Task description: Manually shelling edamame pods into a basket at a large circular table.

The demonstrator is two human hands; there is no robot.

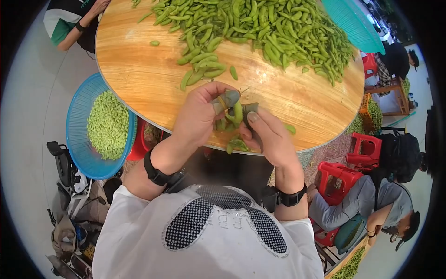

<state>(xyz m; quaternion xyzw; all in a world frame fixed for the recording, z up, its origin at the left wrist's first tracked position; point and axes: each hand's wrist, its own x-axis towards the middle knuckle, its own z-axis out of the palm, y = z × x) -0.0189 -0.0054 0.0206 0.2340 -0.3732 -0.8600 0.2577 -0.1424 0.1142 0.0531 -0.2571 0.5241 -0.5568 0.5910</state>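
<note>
Over the near edge of a round wooden table [146,69], my left hand [200,111] and my right hand [270,129] are close together. Dark grey coverings wrap some of the fingers on both. A green bean pod [238,112] is pinched in my left hand's fingers, its lower end beside the right fingertips. My right thumb presses against a covered finger; whether anything lies between them is hidden. Below the hands, several pods [237,143] rest at the table edge. A large heap of pods [278,31] covers the table's far side, with a few loose pods nearer to my left hand.
A blue plastic basket [73,129] of shelled beans [108,125] stands left of the table. A teal basket [355,24] leans over the far right edge. Red plastic stools [336,181] and a seated person [366,198] are at right; another person's arm [75,35] shows at upper left.
</note>
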